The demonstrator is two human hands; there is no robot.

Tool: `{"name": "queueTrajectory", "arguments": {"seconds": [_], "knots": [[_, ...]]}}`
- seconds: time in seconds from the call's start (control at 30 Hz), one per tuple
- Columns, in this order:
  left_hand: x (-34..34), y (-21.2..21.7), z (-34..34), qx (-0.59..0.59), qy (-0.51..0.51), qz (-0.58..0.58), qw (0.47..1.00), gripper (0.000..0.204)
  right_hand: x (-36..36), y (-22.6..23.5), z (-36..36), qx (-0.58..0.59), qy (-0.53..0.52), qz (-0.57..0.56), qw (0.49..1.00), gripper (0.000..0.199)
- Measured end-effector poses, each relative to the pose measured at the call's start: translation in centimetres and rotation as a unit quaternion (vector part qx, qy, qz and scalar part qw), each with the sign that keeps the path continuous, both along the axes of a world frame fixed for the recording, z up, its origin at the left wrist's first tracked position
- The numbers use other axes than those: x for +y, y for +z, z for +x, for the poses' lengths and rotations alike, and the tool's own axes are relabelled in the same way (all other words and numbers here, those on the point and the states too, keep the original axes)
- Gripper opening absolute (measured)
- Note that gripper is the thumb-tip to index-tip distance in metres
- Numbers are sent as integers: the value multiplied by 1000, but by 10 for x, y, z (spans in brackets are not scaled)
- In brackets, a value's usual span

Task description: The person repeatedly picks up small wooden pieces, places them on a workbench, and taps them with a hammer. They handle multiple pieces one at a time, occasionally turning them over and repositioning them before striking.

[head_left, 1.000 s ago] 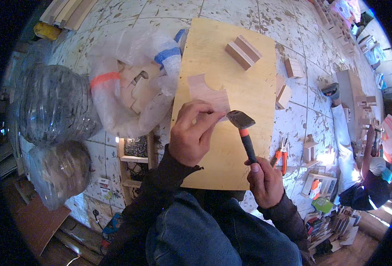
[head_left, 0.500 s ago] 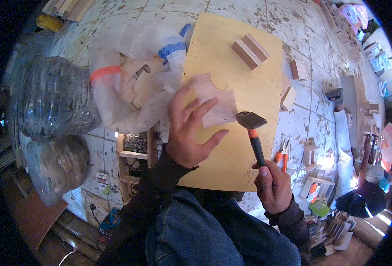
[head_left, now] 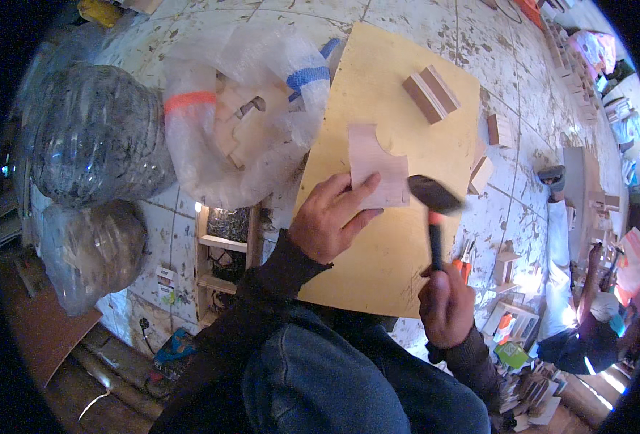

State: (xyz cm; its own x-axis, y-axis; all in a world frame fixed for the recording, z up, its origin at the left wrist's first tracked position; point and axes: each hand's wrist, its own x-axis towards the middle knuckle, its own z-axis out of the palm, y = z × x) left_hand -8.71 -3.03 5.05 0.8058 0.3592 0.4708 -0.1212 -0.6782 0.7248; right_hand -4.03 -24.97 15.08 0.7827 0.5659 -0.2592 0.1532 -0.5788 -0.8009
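My right hand (head_left: pixel 446 305) is wrapped round the black-and-orange handle of a hammer (head_left: pixel 436 195). The hammer's dark head is slightly blurred and lies just right of a thin wooden piece (head_left: pixel 375 166) with a curved cut-out at its upper right. My left hand (head_left: pixel 338 217) rests on the lower left part of this piece, fingers spread and pressing on it. Under the piece is a yellow wooden board (head_left: pixel 378 267) in front of my knees. Farther up the board stands a small block of joined wooden strips (head_left: pixel 431 95).
Left of the board, an opened plastic sack (head_left: pixel 189 155) holds cut wooden pieces. Full plastic bags (head_left: pixel 95 137) stand farther left. Pliers (head_left: pixel 467 260) with orange handles and small wooden blocks (head_left: pixel 499 131) lie on the tiled floor at right. Another person (head_left: pixel 587 325) sits at far right.
My left hand has come down onto the wooden piece, its fingers drawn closer together. The hammer has shifted slightly right. The whole view has turned a little.
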Motion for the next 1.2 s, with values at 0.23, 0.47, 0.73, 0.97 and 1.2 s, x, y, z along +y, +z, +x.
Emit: {"name": "queueTrajectory", "arguments": {"seconds": [0.23, 0.47, 0.73, 0.97, 1.2], "knots": [[-3, -3, -5, 35, -13, -49, 998, 54, -11, -12, 0, -133, 152, -153, 967, 27], [-6, -7, -5, 11, -51, -472, 880, 48, -43, -53, -4, -77, -12, -61, 995, 23], [2, -7, 9, 8, 102, -403, 910, 42, -75, -93, 6, 2, -2, -78, 997, 25], [47, -60, -116, 73, 458, -271, 844, 27, -87, -107, 8, 62, 17, -53, 996, 24], [87, -129, -166, 529, 298, 116, 786, 17, -60, -83, 33, 129, 61, -7, 990, 24]]}}
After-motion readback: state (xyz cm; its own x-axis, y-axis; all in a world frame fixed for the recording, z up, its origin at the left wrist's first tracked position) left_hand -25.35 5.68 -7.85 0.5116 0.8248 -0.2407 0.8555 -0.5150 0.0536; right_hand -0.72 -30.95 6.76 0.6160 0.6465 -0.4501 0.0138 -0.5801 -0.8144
